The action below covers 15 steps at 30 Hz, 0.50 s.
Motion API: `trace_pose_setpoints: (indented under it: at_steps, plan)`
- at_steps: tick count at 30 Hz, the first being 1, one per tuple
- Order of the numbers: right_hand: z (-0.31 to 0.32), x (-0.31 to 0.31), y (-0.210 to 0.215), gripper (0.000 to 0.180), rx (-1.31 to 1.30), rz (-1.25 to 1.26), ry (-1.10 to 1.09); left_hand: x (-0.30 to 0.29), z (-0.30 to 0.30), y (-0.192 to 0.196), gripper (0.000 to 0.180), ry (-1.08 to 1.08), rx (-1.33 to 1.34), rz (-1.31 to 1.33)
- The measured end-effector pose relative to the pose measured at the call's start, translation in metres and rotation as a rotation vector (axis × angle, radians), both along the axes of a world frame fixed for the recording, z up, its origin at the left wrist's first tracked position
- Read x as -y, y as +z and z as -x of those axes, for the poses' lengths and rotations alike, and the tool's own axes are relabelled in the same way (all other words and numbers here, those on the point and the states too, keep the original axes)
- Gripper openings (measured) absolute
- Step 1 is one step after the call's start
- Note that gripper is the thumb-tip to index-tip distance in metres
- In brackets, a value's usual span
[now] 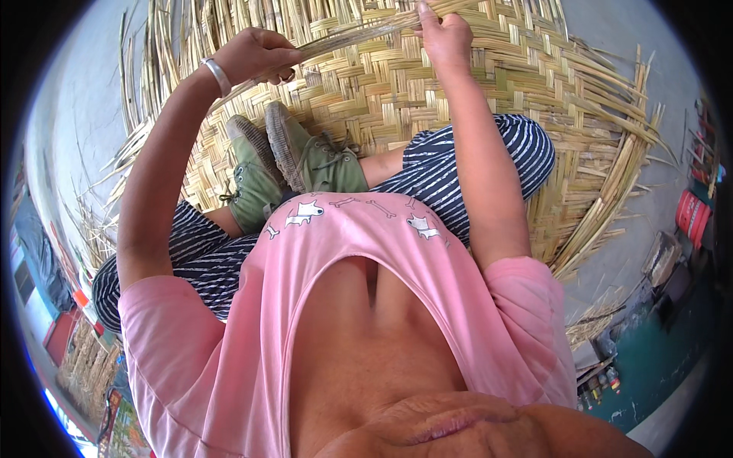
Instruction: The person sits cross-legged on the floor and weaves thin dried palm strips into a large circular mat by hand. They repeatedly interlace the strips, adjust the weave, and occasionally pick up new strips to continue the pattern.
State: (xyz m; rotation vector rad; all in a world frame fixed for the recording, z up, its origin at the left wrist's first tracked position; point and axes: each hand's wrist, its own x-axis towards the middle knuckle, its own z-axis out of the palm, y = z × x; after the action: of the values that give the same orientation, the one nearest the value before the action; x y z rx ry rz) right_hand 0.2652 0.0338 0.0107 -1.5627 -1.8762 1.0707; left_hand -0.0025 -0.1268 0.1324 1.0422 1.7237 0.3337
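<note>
Several strips [359, 37] stretch between the left hand [257, 58], pinching them thumb to fingers, and the right hand [444, 37], closed on them farther right, across the far part of the mat [397, 88]. I'd hold them flat and evenly taut; a twist could crack such dry-looking fibre. They're thin, straw-pale; the mat's weave is chunky, stepped, ragged at right.

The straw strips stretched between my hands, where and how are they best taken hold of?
Probably best pinched midway along the straw strips, coming from above and across their length. That stretch is long, narrow and uncovered between the left hand and the right hand, with the woven mat behind it in view.
</note>
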Motion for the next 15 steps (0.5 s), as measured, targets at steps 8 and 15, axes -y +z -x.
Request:
trace_pose_setpoints:
  at_steps: [8,15]
  plan:
    - [-0.002,0.001,0.007,0.021,-0.939,0.670,-0.122,0.013,0.032,-0.017,0.024,-0.177,-0.369,0.007]
    - [-0.013,-0.012,-0.007,0.034,-0.835,0.396,-0.070,0.030,0.079,-0.047,0.030,-0.253,-0.568,-0.062]
